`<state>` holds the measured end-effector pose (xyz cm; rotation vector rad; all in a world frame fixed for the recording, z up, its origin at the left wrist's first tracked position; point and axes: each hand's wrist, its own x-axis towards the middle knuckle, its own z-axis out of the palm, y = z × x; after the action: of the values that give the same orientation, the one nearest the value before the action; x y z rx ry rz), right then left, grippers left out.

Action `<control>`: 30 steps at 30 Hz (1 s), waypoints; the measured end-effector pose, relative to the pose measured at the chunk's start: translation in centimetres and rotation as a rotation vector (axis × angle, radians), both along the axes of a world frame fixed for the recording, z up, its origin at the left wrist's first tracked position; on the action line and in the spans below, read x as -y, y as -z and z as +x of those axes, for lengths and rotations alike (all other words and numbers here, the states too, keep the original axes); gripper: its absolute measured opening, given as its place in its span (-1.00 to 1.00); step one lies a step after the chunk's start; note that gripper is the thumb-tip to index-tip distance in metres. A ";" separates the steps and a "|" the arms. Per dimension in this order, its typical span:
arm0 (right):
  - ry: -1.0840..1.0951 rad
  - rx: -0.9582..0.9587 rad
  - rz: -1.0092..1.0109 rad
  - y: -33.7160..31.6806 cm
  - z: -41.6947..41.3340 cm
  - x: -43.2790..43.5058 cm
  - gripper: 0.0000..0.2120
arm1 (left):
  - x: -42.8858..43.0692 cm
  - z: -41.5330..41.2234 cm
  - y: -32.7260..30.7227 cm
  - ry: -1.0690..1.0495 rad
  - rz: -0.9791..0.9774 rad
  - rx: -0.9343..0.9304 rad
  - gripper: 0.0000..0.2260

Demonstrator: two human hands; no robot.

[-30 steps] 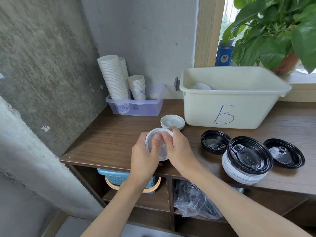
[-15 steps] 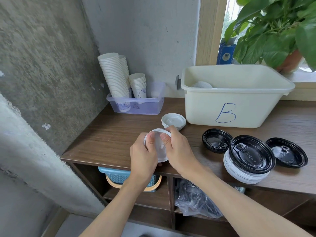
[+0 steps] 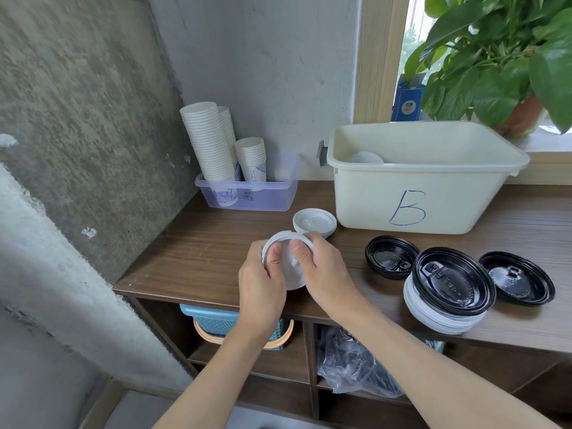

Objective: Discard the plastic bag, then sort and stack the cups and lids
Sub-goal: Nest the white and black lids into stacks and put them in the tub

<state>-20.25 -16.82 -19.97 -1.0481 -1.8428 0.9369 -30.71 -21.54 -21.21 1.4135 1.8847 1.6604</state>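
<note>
Over counter (image 3: 201, 258), left hand (image 3: 261, 292), right hand (image 3: 328, 270) grip white lids (image 3: 292, 278), bin (image 3: 371, 196) behind, black lids (image 3: 453, 280) right

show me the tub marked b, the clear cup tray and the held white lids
tub marked B (image 3: 365, 196), head view, front wall
clear cup tray (image 3: 269, 199), head view, front wall
white lids (image 3: 291, 276), head view, lower face

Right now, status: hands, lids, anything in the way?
Left hand and right hand both grip white lids above the counter. Spare white lid lies just behind. Plastic bag on lower shelf. Nothing blocking.
</note>
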 end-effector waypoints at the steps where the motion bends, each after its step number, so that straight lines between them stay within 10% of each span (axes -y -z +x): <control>1: 0.012 -0.006 0.003 0.0 0.0 0.0 -0.83 | 0.0 0.1 -0.1 0.028 0.006 0.025 -0.64; 30: -0.061 0.049 0.010 0.0 -0.1 0.4 -0.73 | -0.2 -0.3 -0.8 -0.071 0.052 0.105 -0.54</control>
<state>-20.38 -17.21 -19.99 -1.0217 -1.9278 0.9442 -31.03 -21.37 -20.42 1.2648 1.8665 1.7920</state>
